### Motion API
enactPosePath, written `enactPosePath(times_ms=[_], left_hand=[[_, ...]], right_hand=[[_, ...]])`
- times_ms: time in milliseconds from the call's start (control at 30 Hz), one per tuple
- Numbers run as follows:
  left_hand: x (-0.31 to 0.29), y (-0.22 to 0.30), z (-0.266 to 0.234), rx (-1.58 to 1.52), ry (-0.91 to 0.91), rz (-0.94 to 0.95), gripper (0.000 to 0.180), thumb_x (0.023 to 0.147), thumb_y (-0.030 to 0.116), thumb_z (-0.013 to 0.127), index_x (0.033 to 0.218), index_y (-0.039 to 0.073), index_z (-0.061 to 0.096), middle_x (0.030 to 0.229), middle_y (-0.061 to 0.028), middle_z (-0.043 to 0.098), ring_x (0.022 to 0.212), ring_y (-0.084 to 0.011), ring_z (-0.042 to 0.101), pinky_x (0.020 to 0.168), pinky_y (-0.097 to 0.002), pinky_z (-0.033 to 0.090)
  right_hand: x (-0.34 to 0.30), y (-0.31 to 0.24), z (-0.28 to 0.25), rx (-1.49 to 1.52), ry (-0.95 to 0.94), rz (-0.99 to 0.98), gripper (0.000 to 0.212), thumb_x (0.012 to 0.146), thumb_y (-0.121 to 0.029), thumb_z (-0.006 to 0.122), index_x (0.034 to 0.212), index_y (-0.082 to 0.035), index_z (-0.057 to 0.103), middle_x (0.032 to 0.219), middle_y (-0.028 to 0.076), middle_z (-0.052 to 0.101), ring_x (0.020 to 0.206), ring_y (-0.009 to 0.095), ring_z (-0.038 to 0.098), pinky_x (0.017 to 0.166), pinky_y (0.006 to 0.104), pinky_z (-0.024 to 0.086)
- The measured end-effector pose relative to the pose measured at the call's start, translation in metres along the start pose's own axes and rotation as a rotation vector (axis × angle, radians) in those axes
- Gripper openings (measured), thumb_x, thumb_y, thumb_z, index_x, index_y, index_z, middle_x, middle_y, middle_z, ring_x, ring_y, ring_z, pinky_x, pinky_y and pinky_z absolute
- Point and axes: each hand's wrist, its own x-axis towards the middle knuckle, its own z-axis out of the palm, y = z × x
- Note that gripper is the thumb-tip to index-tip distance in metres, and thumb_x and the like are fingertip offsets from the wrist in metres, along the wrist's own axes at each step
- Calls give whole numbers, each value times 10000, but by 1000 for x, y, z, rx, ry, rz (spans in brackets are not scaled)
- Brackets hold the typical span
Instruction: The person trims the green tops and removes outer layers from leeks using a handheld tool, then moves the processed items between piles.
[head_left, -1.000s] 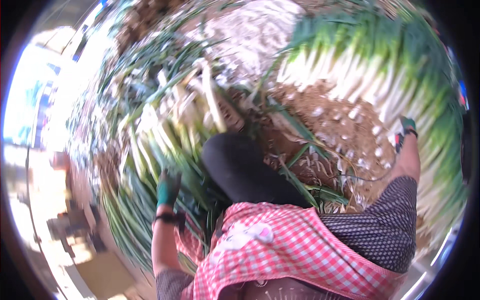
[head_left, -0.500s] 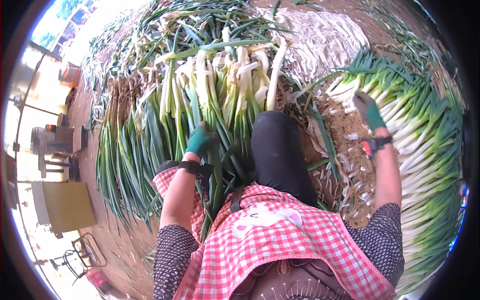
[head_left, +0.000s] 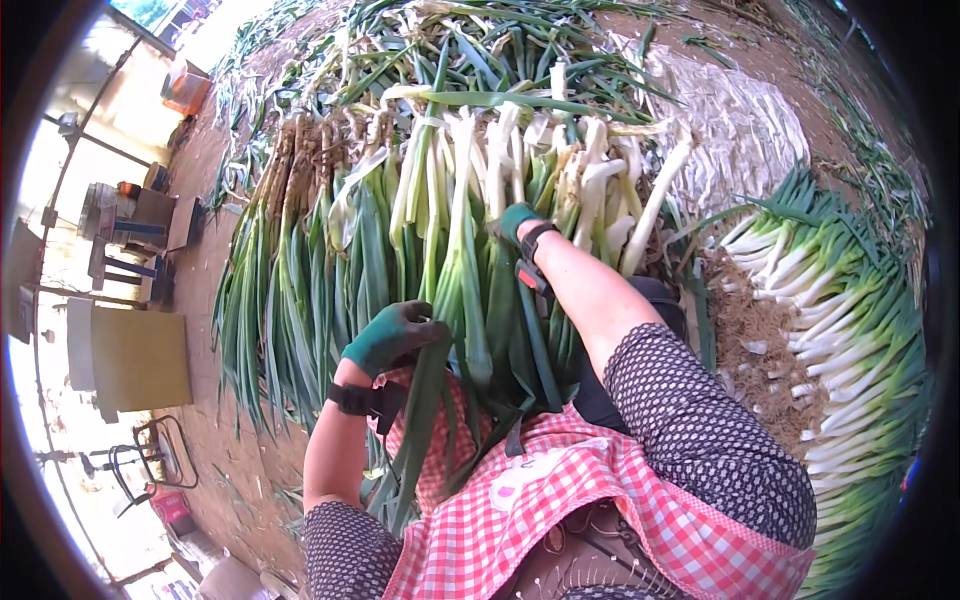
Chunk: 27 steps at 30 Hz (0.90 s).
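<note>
My left hand (head_left: 395, 335), in a green glove with dark palm and fingers, is closed around the long green leaves of a green onion (head_left: 462, 285) in front of my apron. Across the pile reaches my right hand (head_left: 517, 222), gloved the same way, among the pale stalks; its fingertips are mostly hidden, so their grip is unclear. Beneath both hands lies a broad heap of untrimmed green onions (head_left: 345, 270), pale ends pointing away from me and leaves toward me. Brown roots (head_left: 300, 150) show on those at the left.
Cleaned green onions (head_left: 820, 330) with white stems form a long curved row at the right. Beside it lie brown root trimmings (head_left: 750, 350). A whitish crumpled sheet (head_left: 730, 110) and leaf scraps (head_left: 480, 55) are beyond the heap. A yellowish box (head_left: 140, 358) stands at left.
My right hand has swung left from the cleaned row to the untrimmed heap. My left hand has moved slightly nearer my body, and the view has shifted to the right.
</note>
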Motion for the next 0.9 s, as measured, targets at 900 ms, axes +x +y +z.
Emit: enactPosePath(times_ms=[900], left_hand=[[125, -7, 21, 320, 226, 1003, 248, 854, 127, 706, 1096, 69, 706, 1130, -107, 725, 1100, -280, 654, 1008, -376, 490]], right_hand=[[-144, -16, -113, 1362, -588, -237, 382, 971, -335, 689, 1152, 0, 718, 1011, 89, 759, 800, 214, 724, 715, 341, 594]])
